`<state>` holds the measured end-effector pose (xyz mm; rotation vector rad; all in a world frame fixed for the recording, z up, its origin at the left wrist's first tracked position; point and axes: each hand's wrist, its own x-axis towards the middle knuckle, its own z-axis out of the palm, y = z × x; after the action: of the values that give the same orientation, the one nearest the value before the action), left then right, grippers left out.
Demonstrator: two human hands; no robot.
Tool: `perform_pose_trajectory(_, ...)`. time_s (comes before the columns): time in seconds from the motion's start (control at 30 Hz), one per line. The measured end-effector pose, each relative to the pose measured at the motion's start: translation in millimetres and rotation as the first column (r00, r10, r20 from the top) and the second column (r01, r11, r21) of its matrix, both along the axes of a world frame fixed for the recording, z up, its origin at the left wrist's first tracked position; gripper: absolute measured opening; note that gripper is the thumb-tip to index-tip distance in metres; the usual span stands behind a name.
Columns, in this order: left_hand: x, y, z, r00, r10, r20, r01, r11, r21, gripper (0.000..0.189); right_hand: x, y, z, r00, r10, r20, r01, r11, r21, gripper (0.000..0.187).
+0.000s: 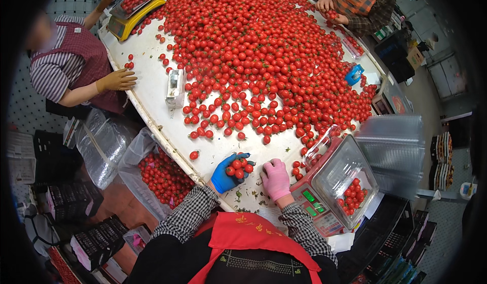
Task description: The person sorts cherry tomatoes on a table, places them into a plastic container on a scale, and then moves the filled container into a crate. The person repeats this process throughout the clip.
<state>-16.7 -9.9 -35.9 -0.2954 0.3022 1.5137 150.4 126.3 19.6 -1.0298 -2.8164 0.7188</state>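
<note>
My left hand (223,176), in a blue glove, cups several red cherry tomatoes (238,167) above the near edge of the white table (163,112). To its right, my right hand (276,180) wears a pink glove and rests low over the tabletop. Its fingers curl downward, and whatever may be under them is hidden. Loose green stem bits (238,194) lie between the hands. Beside my right hand stands a red digital scale (300,192) with lit displays. A clear plastic container (335,166) on it holds some cherry tomatoes (353,197). Beyond my hands spreads a large tomato pile (251,55).
Stacked clear plastic containers (392,150) stand right of the scale. A lined crate of tomatoes (163,179) sits below the table's left edge. A white box-like device (175,88) and a blue object (354,74) are on the table. Co-workers stand left, near a yellow scale (142,17), and far right.
</note>
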Motion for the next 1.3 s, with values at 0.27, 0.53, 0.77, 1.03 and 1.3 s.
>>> perform_pose_trajectory(0.27, -3, -5, 7, 0.995, 0.065, 0.079, -0.066, 0.998, 0.008, 0.055, -49, 38, -5, 0.974, -0.116, -0.196, 0.129, 0.99, 0.058, 0.023)
perform_pose_trajectory(0.53, -9, 8, 23, 0.995, 0.086, 0.054, -0.087, 0.996, 0.021, 0.054, -68, 60, -14, 0.964, -0.233, -0.13, 0.2, 0.954, -0.224, 0.022)
perform_pose_trajectory(0.77, -1, 17, 47, 0.998, 0.069, -0.011, -0.066, 0.984, 0.164, 0.056, -31, 12, 12, 0.711, -0.702, -0.038, -0.29, -0.244, -0.925, 0.035)
perform_pose_trajectory(1.03, 17, 26, 74, 0.623, 0.026, -0.782, -0.042, 0.999, 0.0, 0.04, -19, -11, -3, 0.625, -0.78, 0.027, -0.475, -0.408, -0.78, 0.061)
perform_pose_trajectory(1.3, 49, 44, 82, -0.523, -0.096, -0.847, -0.247, 0.968, 0.043, 0.033, -29, -23, -9, 0.521, -0.845, 0.119, -0.497, -0.414, -0.763, 0.061)
